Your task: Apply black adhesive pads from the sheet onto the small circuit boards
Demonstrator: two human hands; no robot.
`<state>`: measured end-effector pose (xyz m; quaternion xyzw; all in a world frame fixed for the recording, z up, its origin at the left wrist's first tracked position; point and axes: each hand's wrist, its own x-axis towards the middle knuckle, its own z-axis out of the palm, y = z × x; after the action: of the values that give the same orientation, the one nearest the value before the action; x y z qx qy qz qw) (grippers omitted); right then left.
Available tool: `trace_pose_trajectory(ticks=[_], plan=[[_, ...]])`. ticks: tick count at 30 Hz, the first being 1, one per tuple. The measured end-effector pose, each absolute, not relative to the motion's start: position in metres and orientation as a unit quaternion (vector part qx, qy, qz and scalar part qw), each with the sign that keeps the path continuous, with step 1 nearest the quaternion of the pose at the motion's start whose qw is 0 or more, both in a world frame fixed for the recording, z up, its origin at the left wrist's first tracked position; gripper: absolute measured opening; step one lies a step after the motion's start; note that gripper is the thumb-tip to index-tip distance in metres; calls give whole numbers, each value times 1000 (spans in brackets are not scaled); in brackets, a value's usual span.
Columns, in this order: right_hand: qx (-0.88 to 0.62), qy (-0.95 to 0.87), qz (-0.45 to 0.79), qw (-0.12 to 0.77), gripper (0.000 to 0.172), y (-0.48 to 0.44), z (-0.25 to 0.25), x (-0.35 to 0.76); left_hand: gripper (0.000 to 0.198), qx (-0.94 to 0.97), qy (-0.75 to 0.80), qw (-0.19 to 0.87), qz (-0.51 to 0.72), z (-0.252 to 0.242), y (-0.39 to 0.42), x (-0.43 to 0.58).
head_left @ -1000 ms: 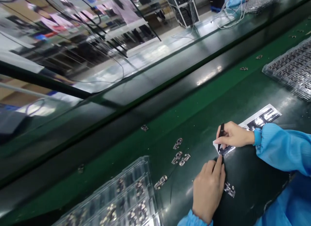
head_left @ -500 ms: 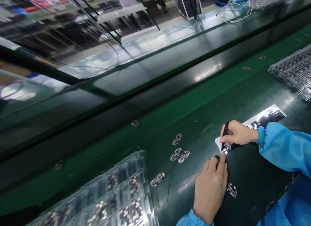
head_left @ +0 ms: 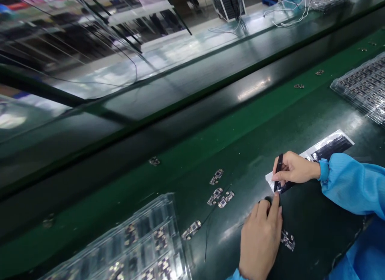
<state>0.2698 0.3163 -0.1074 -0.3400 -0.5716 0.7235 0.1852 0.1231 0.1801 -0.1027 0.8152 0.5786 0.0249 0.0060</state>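
Note:
My right hand (head_left: 293,171) pinches black tweezers (head_left: 278,173), their tips down on the near end of a white strip of black stickers (head_left: 323,149). My left hand (head_left: 261,238) lies on the dark green table, its thumb and forefinger pinched on a small black piece (head_left: 267,199) just below the tweezer tips. A small circuit part (head_left: 288,240) lies right of my left hand. Several more small circuit parts (head_left: 220,195) lie loose to the left of both hands.
A clear plastic tray (head_left: 136,244) of small parts sits at the lower left, another tray (head_left: 361,85) at the right edge. A thin black wire (head_left: 209,228) lies on the table. Beyond the table run a dark conveyor belt (head_left: 180,115) and a far bench with white cables (head_left: 288,11).
The view has drifted a little; my hands hold nearly the same place. The loose part on the conveyor belt has moved left.

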Motion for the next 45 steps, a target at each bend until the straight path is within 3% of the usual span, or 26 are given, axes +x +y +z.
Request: trace_pose_trajectory(ticks=[13, 19, 23, 26, 31, 35, 38, 45], plan=[[-335, -533, 750, 203, 36, 320, -106, 270, 32, 809, 586, 45, 38, -102, 181, 119], [-334, -534, 745, 217, 36, 324, -104, 272, 25, 794, 549, 232, 121, -72, 175, 99], [-320, -522, 759, 221, 38, 325, -97, 271, 21, 783, 514, 341, 79, -65, 174, 100], [-308, -513, 764, 240, 39, 325, -87, 273, 14, 778, 505, 367, 68, -73, 176, 104], [-304, -487, 765, 293, 38, 333, -76, 293, 19, 699, 594, 324, 231, -76, 184, 106], [-344, -421, 754, 369, 39, 342, -83, 318, 32, 454, 694, 414, 375, -58, 211, 113], [-371, -391, 748, 388, 40, 347, -90, 329, 35, 462, 697, 445, 321, -46, 228, 112], [-360, -396, 759, 370, 38, 347, -88, 326, 30, 603, 734, 300, 91, -62, 204, 104]])
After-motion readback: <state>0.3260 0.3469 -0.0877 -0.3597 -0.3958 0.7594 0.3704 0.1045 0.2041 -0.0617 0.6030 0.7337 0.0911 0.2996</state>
